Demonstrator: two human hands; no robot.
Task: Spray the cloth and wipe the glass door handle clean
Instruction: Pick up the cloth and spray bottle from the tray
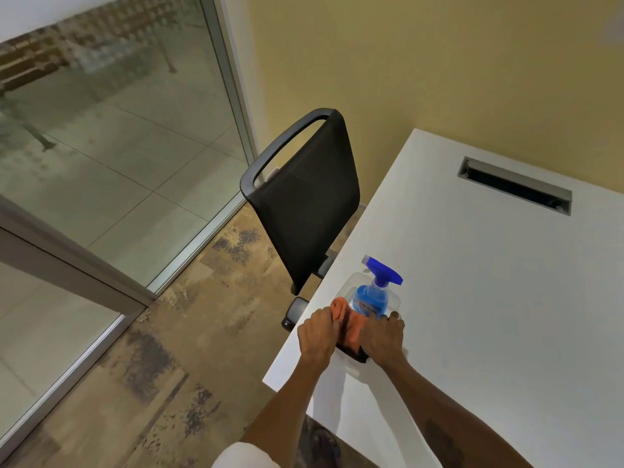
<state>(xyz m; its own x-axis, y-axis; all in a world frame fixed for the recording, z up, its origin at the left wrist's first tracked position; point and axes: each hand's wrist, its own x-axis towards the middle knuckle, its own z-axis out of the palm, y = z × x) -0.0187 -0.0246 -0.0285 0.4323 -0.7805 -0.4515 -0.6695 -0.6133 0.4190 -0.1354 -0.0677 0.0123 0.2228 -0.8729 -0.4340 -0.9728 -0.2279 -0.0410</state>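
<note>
Cloth, orange, is pinched by the left hand low in the frame's centre, inside a clear tray on the white table. The right hand is laid on it, fingers curled; its grip cannot be told. The blue spray bottle stands untouched just beyond, so spraying and wiping seem left. No handle is seen on the glass door at upper left; a black chair stands between.
</note>
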